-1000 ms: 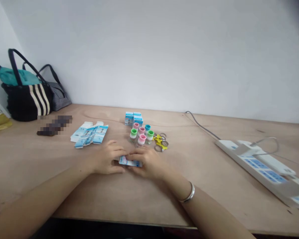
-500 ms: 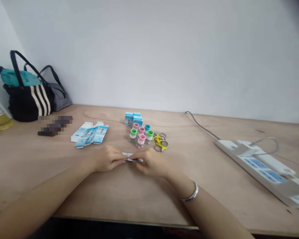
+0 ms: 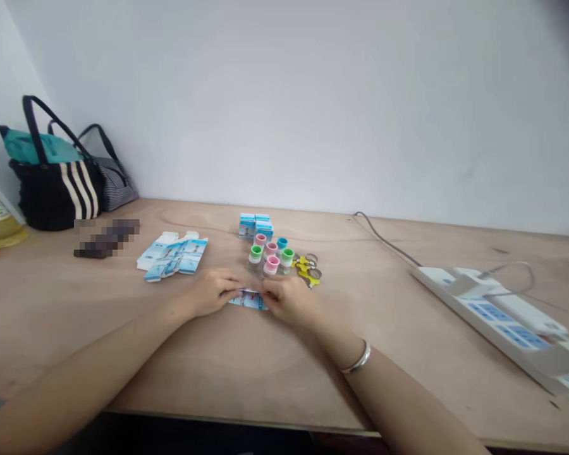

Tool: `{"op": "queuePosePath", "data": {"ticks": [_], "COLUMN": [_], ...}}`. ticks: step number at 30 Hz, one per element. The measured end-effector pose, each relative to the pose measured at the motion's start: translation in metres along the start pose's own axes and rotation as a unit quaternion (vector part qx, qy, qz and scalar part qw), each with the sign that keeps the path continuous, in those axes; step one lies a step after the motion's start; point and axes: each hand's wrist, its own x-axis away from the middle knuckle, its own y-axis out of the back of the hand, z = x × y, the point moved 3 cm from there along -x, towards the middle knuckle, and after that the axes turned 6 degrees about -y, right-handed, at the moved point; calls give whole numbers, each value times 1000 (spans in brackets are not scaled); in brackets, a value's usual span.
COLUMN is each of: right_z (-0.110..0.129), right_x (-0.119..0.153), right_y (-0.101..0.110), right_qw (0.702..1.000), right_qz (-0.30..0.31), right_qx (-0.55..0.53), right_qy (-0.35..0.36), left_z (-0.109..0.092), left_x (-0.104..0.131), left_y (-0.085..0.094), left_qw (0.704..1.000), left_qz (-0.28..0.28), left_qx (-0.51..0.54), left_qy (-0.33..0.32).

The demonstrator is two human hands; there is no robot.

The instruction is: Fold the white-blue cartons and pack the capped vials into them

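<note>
Between my hands, low over the wooden table, is a flat piece of blue-and-white printed card [image 3: 249, 300]. Its colours match the flattened small cartons [image 3: 175, 254] lying to the left. My left hand [image 3: 217, 292] pinches its left end. The fingers of my right hand [image 3: 288, 301] are closed on its right end and hide that part. Just beyond stand several small clear bottles [image 3: 272, 265] with pink, green and blue tops. Yellow pieces with grey rings [image 3: 308, 268] lie to the right of the bottles, partly behind my right hand.
Small blue-and-white boxes [image 3: 256, 226] stand behind the bottles. A white power strip [image 3: 483, 316] with plugs and a grey cable [image 3: 386, 235] lies at the right. At the far left are a black striped bag [image 3: 57, 193], a grey bag [image 3: 116, 183] and a dark blurred-out object [image 3: 107, 240].
The card has tilted, so its blue printed face now shows below my fingers. Both hands have shifted slightly away from me. The bottles and cartons stay where they were.
</note>
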Motion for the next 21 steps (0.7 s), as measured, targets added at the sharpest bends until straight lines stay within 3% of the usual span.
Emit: {"op": "queuePosePath", "data": {"ticks": [3, 6, 9, 11, 16, 21], "right_z": [-1, -5, -6, -2, 10, 12], "right_x": [1, 0, 0, 1, 3, 2], "right_y": [3, 6, 8, 7, 8, 7], "right_qw": [999, 994, 989, 992, 991, 987], "right_qz": [-16, -41, -31, 7, 78, 108], "right_qx": [-14, -78, -84, -45, 39, 60], "right_qy": [-27, -69, -114, -115, -103, -99], "left_z": [-1, 5, 25, 42, 71, 74], "left_x": [1, 3, 14, 25, 47, 50], "left_y": [10, 38, 74, 90, 98, 92], "left_qw": [999, 995, 960, 921, 843, 830], "left_qz": [-5, -62, -179, -212, -184, -147], "left_qx": [-35, -50, -92, -123, -201, -237], "left_qy": [4, 58, 195, 302, 464, 483]}}
